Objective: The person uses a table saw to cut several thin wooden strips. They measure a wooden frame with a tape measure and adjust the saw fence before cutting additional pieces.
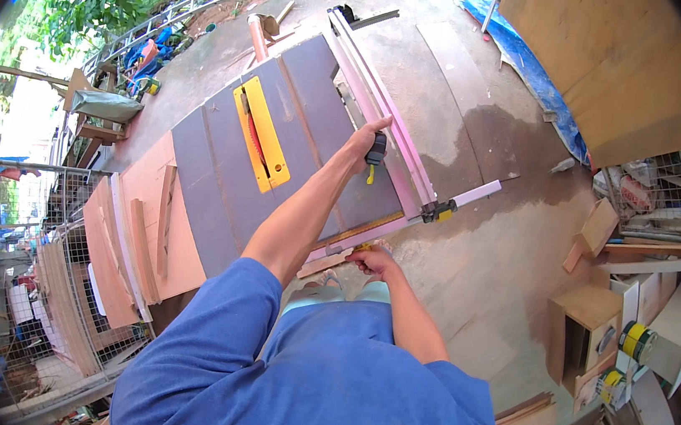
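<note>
My left hand [359, 143] reaches over the right part of a table saw [305, 82], its fingers by the pink-tinted rip fence [386, 108]. In it is a dark tape measure [376, 149], with a short yellow end hanging below. Close to my body, at the saw's near edge, my right hand [375, 262] is closed around the end of a short wooden strip [324, 264]. A small yellow piece [363, 248] shows at its fingertips, too small to make out. The red-edged slot of the yellow insert plate [262, 136] lies left of my left hand.
Wood strips [143, 249] lie on a board left of the saw. The fence clamp [439, 212] juts out at the right. Boxes [584, 324], tins [636, 342] and offcuts crowd the right side. A large plywood sheet [626, 69] leans at the upper right.
</note>
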